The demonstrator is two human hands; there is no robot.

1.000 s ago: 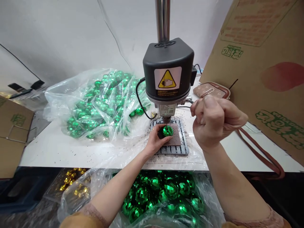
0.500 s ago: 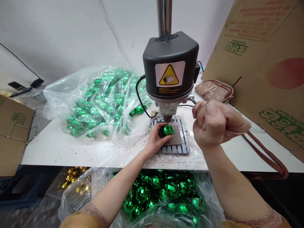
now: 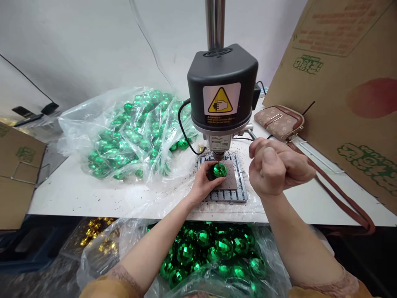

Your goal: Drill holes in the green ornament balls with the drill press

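A shiny green mirror-faceted ball (image 3: 221,170) rests on a brown pad (image 3: 231,181) on the slotted base (image 3: 241,194) of a black drill press (image 3: 221,91). My left hand (image 3: 204,181) grips the ball between thumb and fingers. The drill tip comes down at the ball's top, where a dark hole shows; how deep it reaches I cannot tell. My right hand (image 3: 276,167) is closed in a fist around the end of the press's feed lever (image 3: 250,133), whose grip is hidden by the fingers.
Left of the press lies a clear plastic bag of green balls (image 3: 136,132). Another open bag of green balls (image 3: 214,252) sits below the table edge. A patterned purse (image 3: 276,120) and a cardboard box (image 3: 347,82) stand right. Dark shavings speckle the white table (image 3: 118,198).
My right hand has shifted slightly left and downward with the lever, and the drill head appears slightly lower. My left hand and the ball stay in place.
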